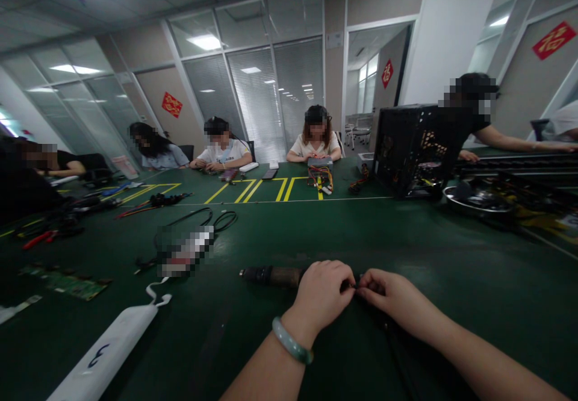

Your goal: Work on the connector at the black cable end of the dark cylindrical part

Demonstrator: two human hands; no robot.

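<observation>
A long cylindrical tool, like an electric screwdriver with a black nose and a brownish body, lies across the green table in front of me. My left hand, with a jade-coloured bangle at the wrist, is closed over its rear part. Close beside it, my right hand pinches at the tool's rear end, thumb against bent fingers. What sits between those fingertips is small, dark and mostly hidden. From below the right hand a dark cord runs toward me, hard to see against the table.
A white power strip marked 3 lies at left, near a green circuit board and cables. Across the table stand a black computer case and a power supply. A metal bowl holds dark parts. Several people sit around.
</observation>
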